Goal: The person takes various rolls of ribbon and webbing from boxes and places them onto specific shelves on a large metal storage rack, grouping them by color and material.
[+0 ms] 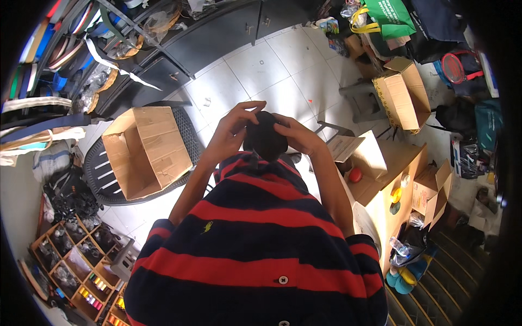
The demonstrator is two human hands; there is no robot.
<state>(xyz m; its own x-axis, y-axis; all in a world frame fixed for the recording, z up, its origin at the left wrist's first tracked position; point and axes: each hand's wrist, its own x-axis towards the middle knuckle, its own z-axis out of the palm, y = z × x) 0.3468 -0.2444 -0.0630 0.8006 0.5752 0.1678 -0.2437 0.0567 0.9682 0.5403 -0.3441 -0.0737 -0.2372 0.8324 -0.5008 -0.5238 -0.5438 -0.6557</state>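
A small black, rounded thing, soft-looking like a cloth pouch, is held up in front of my striped shirt; its exact kind cannot be made out. My left hand grips its left side, with the fingers bent over its top edge. On the other side, my right hand holds it with the thumb against the face of it. Some of the fingers are hidden behind the black thing. Close below it is the red and navy front of my shirt.
To the left, an open cardboard box sits on a black chair. A table at right bears a red round object and cartons. Another open box stands far right. A wooden compartment rack is lower left.
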